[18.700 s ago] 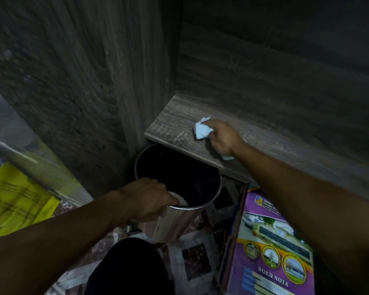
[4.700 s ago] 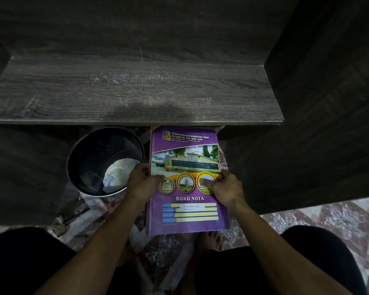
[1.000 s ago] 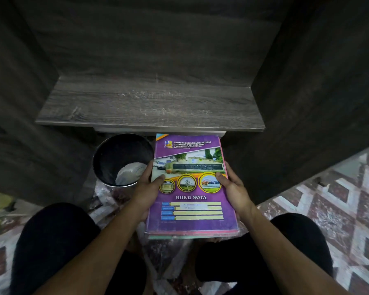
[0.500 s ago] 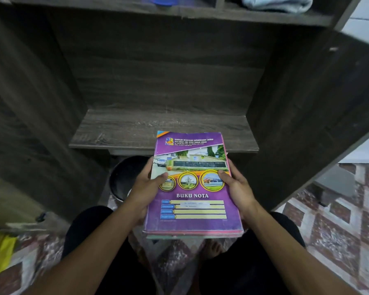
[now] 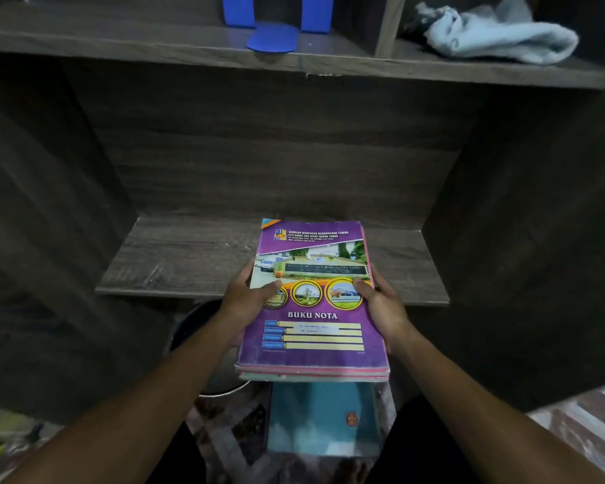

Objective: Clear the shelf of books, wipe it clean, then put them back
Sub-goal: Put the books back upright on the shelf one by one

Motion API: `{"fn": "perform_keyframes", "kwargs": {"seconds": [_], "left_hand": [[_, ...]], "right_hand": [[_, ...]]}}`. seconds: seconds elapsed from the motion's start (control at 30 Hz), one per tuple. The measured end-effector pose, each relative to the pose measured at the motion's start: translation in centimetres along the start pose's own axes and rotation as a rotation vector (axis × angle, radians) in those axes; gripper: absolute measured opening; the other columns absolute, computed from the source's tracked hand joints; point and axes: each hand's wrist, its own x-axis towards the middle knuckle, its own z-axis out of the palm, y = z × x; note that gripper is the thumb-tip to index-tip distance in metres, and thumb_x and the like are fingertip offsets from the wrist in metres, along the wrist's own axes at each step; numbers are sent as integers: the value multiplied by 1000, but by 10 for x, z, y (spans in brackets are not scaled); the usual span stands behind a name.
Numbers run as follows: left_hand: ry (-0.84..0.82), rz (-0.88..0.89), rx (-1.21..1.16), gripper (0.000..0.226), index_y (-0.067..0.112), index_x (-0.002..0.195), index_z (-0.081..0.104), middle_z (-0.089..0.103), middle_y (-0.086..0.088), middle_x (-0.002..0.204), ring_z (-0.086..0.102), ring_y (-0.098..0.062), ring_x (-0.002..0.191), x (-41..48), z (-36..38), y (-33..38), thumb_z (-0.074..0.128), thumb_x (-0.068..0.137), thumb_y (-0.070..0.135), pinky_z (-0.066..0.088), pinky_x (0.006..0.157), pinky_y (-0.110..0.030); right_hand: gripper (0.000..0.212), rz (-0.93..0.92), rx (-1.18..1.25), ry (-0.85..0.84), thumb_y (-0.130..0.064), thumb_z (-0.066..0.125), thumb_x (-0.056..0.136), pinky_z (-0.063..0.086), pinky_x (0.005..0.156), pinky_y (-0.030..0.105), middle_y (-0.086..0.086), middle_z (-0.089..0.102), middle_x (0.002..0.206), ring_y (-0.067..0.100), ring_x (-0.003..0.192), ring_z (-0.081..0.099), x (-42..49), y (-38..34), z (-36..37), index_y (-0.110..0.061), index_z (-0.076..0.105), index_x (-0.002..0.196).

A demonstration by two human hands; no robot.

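Purple soft cover on top, a few thin pink- and green-edged ones under it: the books (image 5: 313,298) sit as one stack between my hands. The stack's far end is over the middle of the shelf (image 5: 175,260) and its near end is out over the floor. I cannot tell whether the far edge touches the board yet. My left hand (image 5: 243,309) clamps the left edge and my right hand (image 5: 381,309) the right edge. Both thumbs lie on the cover, and the fingers are hidden below.

I judge the stack light but floppy. The glossy paper covers are likely to slide over each other if I tilt it. Holding it at mid-length on both long edges, with fingers under as support, seems right. A one-sided pinch would let it sag and fan out.

Half a second ago the far edge only reached the shelf's front lip; now it covers much of the board's depth. A second ago the stack hung low beside the bin (image 5: 193,330), which my left arm now mostly hides. A teal book (image 5: 322,420) shows on the floor below the stack, unseen before. The wiping my right hand did earlier is over.
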Motion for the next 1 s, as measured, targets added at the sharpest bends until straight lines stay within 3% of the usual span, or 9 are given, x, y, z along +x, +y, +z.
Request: {"fn": "perform_keyframes", "kwargs": {"seconds": [0.13,0.33,0.47,0.63,0.73,0.8,0.9,1.0], "left_hand": [[9,11,56,33,25,115,62,74,-6,102,72,-30,89,28,-2,0,70,87,8,60,72,-43],[44,-23,107,39,26,117,63,74,-8,103,72,-31,89,49,-6,-14,73,83,10,58,79,-53],[83,19,212,40,27,119,62,74,-2,103,72,-22,88,55,-5,-16,74,84,13,59,76,-39],[60,32,427,47,28,128,54,70,-1,110,68,-20,94,56,-5,-11,72,86,19,56,82,-38],[115,31,648,51,32,131,55,68,-1,117,61,-23,108,58,-7,-7,73,84,32,51,92,-36],[120,9,782,53,32,130,56,67,-1,120,60,-25,112,58,-11,-5,75,81,38,50,94,-36],[126,21,916,54,30,130,58,67,-2,121,62,-23,109,56,-13,0,75,80,41,50,90,-32],[125,24,935,52,28,130,58,66,-3,123,61,-23,110,53,-10,3,74,81,39,49,87,-30]], "right_hand": [[30,18,-23,6,-19,60,98,59,80,54,12,76,102,37,88,74,27,-2,5,-39,60,120],[27,43,-78,23,-19,60,98,59,81,55,11,77,97,36,84,74,42,5,6,-36,62,118],[19,44,-148,56,-21,60,98,60,80,51,9,77,93,33,82,75,45,5,6,-37,65,108],[16,58,-212,81,-22,63,97,62,76,46,7,77,90,28,77,75,46,6,6,-35,67,105],[15,58,-259,93,-24,63,96,62,75,44,4,78,89,26,75,76,48,5,7,-36,67,103],[19,33,-311,96,-25,66,94,61,80,46,0,78,92,25,78,76,49,7,6,-42,68,103],[27,-13,-370,127,-28,68,92,60,84,45,-5,77,97,21,83,75,48,7,7,-54,65,86],[19,-44,-415,142,-29,68,92,60,80,40,-5,75,97,20,82,74,45,7,7,-47,63,98]]}}
